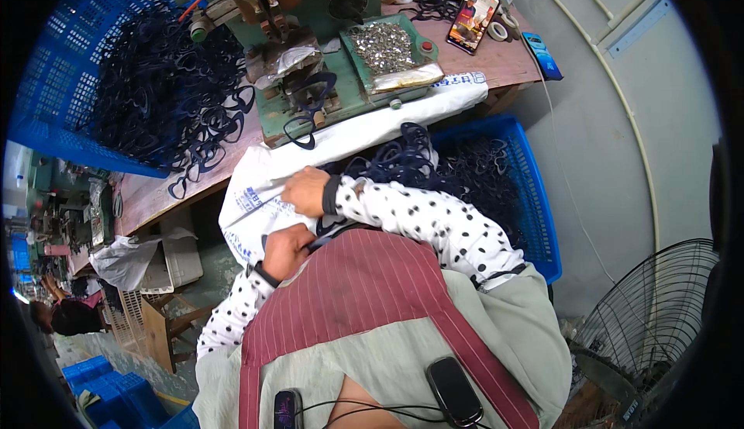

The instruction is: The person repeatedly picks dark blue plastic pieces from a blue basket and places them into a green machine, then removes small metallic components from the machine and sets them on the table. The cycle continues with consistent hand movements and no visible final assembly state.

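My left hand (285,252) is a closed fist in front of my red striped apron (349,274), beside some dark blue strap; what its fingers hold is hidden. Just beyond it, my right hand (307,191) has its fingers bent onto a white woven plastic sheet (252,213), which creases toward them. The sheet drapes over my lap and along the table edge. Dark blue looped straps (395,158) lie by my right forearm and run into a blue basket (539,220). One strap loop (301,132) hangs at the front of a green press machine (341,68).
A blue crate (54,80) spills many dark straps (170,80) onto the table at left. A green tray of small metal pieces (384,48) sits on the machine. Behind stands a phone (473,20). A wire fan (651,320) is at lower right; a person (74,314) sits far left.
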Tool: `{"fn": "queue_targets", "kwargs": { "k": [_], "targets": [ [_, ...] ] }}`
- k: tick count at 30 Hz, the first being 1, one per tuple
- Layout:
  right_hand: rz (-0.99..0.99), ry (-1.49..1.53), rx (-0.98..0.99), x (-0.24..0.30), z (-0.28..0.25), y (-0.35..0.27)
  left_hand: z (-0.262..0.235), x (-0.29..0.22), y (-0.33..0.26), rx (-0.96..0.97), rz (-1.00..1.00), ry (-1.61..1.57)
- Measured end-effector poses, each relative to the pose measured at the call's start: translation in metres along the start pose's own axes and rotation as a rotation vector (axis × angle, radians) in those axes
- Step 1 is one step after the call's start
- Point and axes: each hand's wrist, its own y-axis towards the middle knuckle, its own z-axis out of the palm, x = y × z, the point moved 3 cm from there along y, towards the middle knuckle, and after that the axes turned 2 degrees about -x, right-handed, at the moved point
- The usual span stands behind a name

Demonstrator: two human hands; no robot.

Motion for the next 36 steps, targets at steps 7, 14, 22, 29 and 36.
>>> {"fn": "queue_targets", "kwargs": {
  "k": [7,14,22,29,36],
  "targets": [
    [0.148,-0.019,0.310,-0.090,0.060,-0.064,-0.021,0.010,-0.062,0.074,-0.061,-0.220],
    [0.682,-0.305,0.283,-0.207,0.073,-0.209,0.018,0.076,-0.098,0.097,-0.273,-0.273],
    [0.903,-0.263,0.198,-0.197,-0.021,-0.227,-0.012,0.097,-0.070,0.159,-0.577,-0.334],
    [0.796,-0.067,-0.715,-0.152,-0.138,-0.158,-0.097,0.052,0.027,-0.374,-0.320,0.072],
    [0.902,-0.338,-0.732,-0.213,-0.140,-0.099,-0.136,-0.027,0.126,-0.657,0.564,0.274]
  ]
}}
